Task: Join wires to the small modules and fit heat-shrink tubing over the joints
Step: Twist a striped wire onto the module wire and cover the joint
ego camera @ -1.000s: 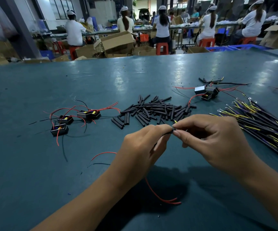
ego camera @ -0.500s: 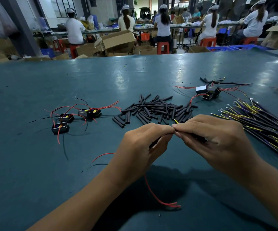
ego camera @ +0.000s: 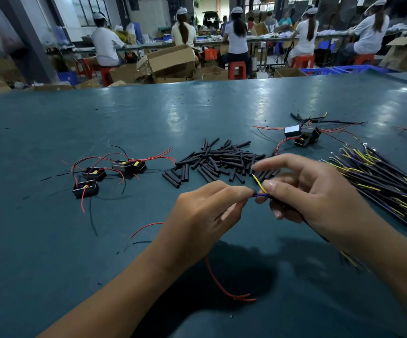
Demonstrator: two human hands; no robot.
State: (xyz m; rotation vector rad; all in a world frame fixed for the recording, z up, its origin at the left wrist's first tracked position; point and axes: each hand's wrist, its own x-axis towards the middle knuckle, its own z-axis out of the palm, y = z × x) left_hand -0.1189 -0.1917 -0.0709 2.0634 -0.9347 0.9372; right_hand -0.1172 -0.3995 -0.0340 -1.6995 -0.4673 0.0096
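Fingers (ego camera: 242, 191) pinch wire (ego camera: 261, 195) over teal table (ego camera: 51, 240) in workshop.

Both arms reach in from the bottom of the frame and meet near the middle. The left hand (ego camera: 204, 211) pinches with curled fingers. The right hand (ego camera: 314, 198) pinches too, its first finger (ego camera: 274, 164) stuck out straight.

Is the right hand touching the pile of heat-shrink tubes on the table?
Apart. The head view shows the right hand raised above the table, its fingers overlapping the heat-shrink tubes only in line of sight.
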